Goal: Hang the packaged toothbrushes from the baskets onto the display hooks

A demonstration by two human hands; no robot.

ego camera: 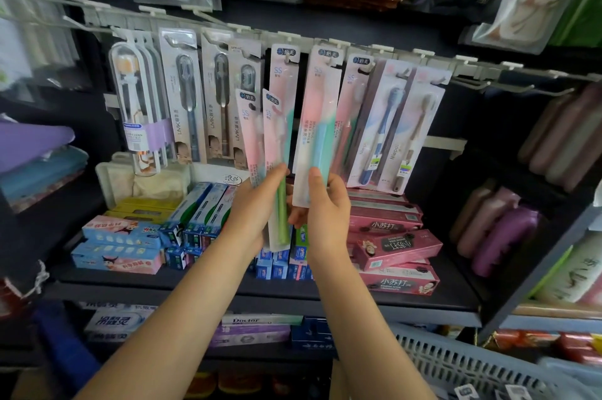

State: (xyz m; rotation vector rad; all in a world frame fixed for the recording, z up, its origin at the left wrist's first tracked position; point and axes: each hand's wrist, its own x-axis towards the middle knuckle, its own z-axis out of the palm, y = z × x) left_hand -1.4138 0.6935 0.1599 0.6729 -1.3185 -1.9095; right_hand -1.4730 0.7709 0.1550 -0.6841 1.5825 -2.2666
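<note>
Right hand: grip pinching foot of pink-and-teal carded toothbrush pack, long axis upright, hang-hole overhead at grey display hook. Left hand: clasping spare pink packs lower.

Toothbrush packs hang on hooks — toothpaste boxes on shelf below, basket lower right.

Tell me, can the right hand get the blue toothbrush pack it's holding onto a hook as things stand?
Probably yes. The right hand grips the blue toothbrush pack by its lower end, its top already up at the hook rail. Nothing sits in front; the left hand holds its packs lower, beside it.
</note>
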